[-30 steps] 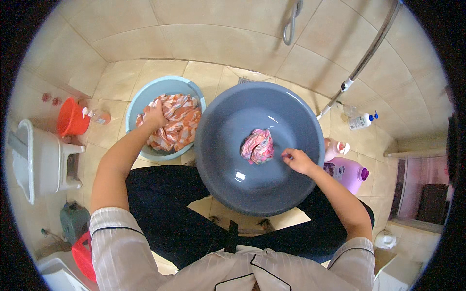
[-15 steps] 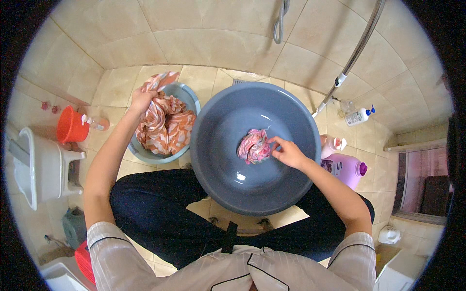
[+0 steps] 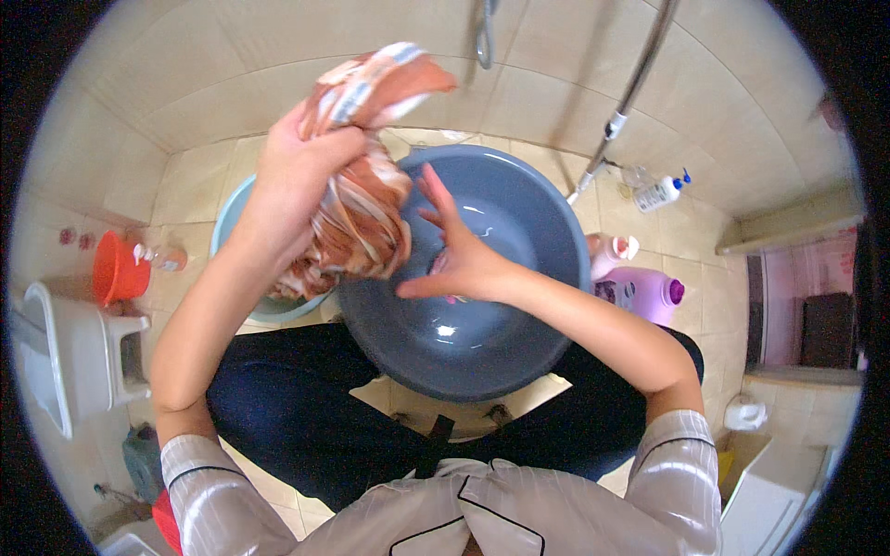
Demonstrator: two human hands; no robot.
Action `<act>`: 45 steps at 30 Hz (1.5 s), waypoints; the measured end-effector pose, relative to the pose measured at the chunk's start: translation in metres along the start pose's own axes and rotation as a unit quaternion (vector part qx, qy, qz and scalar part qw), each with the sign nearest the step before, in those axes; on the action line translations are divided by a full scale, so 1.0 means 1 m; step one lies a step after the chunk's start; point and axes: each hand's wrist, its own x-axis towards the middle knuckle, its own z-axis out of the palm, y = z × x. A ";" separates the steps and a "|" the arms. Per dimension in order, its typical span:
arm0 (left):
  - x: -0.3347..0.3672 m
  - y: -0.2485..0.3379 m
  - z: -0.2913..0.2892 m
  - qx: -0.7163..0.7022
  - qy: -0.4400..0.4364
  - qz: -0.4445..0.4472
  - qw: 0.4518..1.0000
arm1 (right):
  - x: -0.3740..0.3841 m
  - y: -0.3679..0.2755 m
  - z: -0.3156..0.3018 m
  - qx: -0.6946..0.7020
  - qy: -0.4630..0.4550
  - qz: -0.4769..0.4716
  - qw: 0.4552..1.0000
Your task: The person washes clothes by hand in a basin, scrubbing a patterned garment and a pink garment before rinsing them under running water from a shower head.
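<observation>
Left hand (image 3: 301,171): raised above the light blue basin (image 3: 231,209), its grip clenched around a bunched orange-and-white cloth (image 3: 362,218).
Orange-and-white cloth: slightly blurred; one end flares out above the fist, and the rest hangs in folds over the light blue basin and the near side of the large grey-blue basin (image 3: 445,371).
Right hand (image 3: 468,264): over the grey-blue basin, thumb and fingers spread wide, the grip holding nothing; the fingertips are near the hanging cloth, and whether any touches it cannot be told.
Pink cloth (image 3: 438,263): inside the grey-blue basin, mostly hidden by the right hand.
Basins: side by side on the tiled floor (image 3: 199,183), the smaller light blue one to the left, the grey-blue one in front of the dark trousers (image 3: 287,389).
Bottles at right: a purple jug (image 3: 654,295), a pink bottle (image 3: 607,255) just beside it, and, farther off, a white pump bottle (image 3: 656,195) with a blue top.
Far left: a red bucket (image 3: 116,269).
</observation>
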 end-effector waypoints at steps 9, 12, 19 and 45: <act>0.037 -0.111 0.097 0.118 -0.290 0.082 0.946 | -0.045 0.072 -0.074 0.292 0.163 0.117 0.935; 0.070 -0.225 0.078 0.326 -0.359 0.009 0.874 | -0.136 0.162 -0.083 0.348 0.134 0.323 0.870; 0.013 -0.411 -0.134 0.701 -0.330 -0.076 0.628 | -0.235 0.285 -0.089 0.149 -0.001 0.484 0.862; -0.023 -0.425 -0.369 0.689 -0.107 -0.127 0.706 | -0.190 0.290 0.058 -0.002 -0.121 0.360 0.925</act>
